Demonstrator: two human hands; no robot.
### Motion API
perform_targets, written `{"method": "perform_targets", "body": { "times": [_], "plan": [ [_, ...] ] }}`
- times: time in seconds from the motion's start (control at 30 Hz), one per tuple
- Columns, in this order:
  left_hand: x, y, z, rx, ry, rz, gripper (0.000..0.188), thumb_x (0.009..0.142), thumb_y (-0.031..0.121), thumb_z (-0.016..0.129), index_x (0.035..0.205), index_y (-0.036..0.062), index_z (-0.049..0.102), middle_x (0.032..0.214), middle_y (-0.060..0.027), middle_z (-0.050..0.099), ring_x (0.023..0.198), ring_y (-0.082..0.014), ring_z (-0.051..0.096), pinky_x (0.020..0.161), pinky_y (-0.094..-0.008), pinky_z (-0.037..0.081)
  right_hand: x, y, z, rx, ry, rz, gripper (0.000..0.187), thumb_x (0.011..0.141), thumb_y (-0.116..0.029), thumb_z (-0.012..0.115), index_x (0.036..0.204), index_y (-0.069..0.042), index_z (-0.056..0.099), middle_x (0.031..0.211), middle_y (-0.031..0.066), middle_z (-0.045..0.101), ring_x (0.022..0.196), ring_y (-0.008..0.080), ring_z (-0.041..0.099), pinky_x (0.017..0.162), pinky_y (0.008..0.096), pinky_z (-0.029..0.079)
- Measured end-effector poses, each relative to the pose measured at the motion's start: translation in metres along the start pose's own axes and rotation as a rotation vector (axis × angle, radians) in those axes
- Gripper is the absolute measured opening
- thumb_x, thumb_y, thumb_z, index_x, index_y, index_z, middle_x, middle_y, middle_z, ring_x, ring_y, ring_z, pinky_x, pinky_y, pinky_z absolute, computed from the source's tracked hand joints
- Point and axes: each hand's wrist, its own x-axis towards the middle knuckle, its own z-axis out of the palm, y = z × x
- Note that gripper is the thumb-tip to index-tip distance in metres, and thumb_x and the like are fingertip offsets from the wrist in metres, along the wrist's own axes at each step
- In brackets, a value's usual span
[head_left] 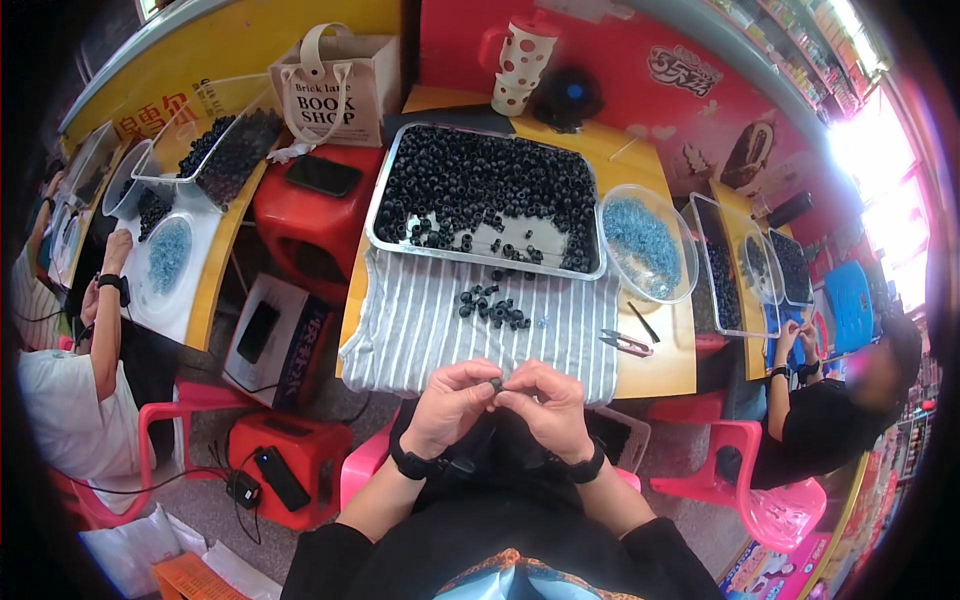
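- Black beads (pixel 480 180), small, rounded and smooth-looking, crowd the tray (pixel 480 264), a shallow rectangle with a pale, glossy rim; they thin out along its near side, where the whitish base shows.
- Grey-and-white striped cloth (pixel 420 335), soft and slightly rumpled, runs from beneath the tray toward the person; a loose cluster of the same beads (pixel 495 308) lies on it, just off the tray's near edge.
- Both hands are on the person's side of the tray, at the cloth's near edge. The left hand (pixel 450 408) pinches a small dark piece (pixel 495 384) between thumb and fingers. The right hand (pixel 550 408) has its thumb and forefinger drawn together against that piece; whether they grip anything finer is too small to tell.
- Clear plastic forms the round bowl (pixel 692 262) just right of the tray, filled with glassy, pale-blue bits (pixel 640 238).
- Metal snips (pixel 626 343) with reddish handles and a slim dark stick (pixel 643 321) rest on the yellow, smooth worktop (pixel 675 375), near the tray's right-hand near corner.
- Beyond the tray stands a white cup (pixel 523 65) with red dots; to its left, a beige fabric bag (pixel 375 85) with looped handles.
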Motion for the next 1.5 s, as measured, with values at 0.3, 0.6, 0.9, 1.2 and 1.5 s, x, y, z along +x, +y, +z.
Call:
{"method": "perform_targets", "body": {
  "times": [0.3,0.6,0.9,1.2,1.5],
  "plan": [
    [-0.002,0.003,-0.003,0.045,-0.004,0.003,0.019,0.087,0.001,0.067,0.106,-0.0006,0.068,0.103,-0.0084,0.058,0.086,-0.0152,0.061,0.07,-0.0239,0.051,-0.001,0.001,0.006,0.084,0.002,0.005,0.011,0.078,0.009,0.07,0.084,0.001,0.066,0.08,0.0052,0.064,0.073,0.0105,0.061,0.063,0.0236,0.047],
    [0.006,0.011,0.012,0.006,0.028,-0.126,0.056,0.085,-0.005,0.065,0.138,0.0009,0.047,0.092,-0.0043,0.06,0.078,-0.0112,0.059,0.065,-0.0224,0.048,-0.002,0.005,-0.004,0.372,-0.093,0.285,0.022,0.083,0.003,0.07,0.105,-0.001,0.067,0.091,0.0049,0.065,0.077,0.0086,0.061,0.068,0.0228,0.049],
    [-0.001,0.003,0.005,0.011,0.03,-0.053,0.067,0.076,-0.01,0.067,0.139,-0.0019,0.045,0.084,-0.0075,0.061,0.07,-0.0148,0.062,0.056,-0.0233,0.053,0.0,0.008,-0.005,0.139,-0.252,-0.075,0.015,0.084,-0.002,0.064,0.099,-0.001,0.064,0.078,0.0095,0.066,0.072,0.022,0.067,0.065,0.0316,0.049],
    [0.004,-0.01,0.022,0.151,-0.03,-0.137,0.057,0.084,-0.002,0.067,0.137,-0.0012,0.047,0.115,-0.0196,0.064,0.093,-0.0256,0.067,0.075,-0.0306,0.056,-0.008,-0.01,-0.051,0.446,-0.177,0.196,0.01,0.084,-0.001,0.065,0.094,0.001,0.065,0.076,0.0079,0.067,0.07,0.0147,0.065,0.064,0.0282,0.05],
    [0.016,0.001,0.02,0.326,0.016,-0.076,0.036,0.093,0.001,0.058,0.128,-0.0048,0.055,0.114,-0.0188,0.064,0.094,-0.0228,0.067,0.08,-0.0297,0.054,0.025,-0.028,-0.318,-0.986,0.708,0.095,0.028,0.079,0.0,0.07,0.106,0.002,0.063,0.074,0.0039,0.061,0.066,0.0088,0.057,0.058,0.0253,0.046]
  ]
}}
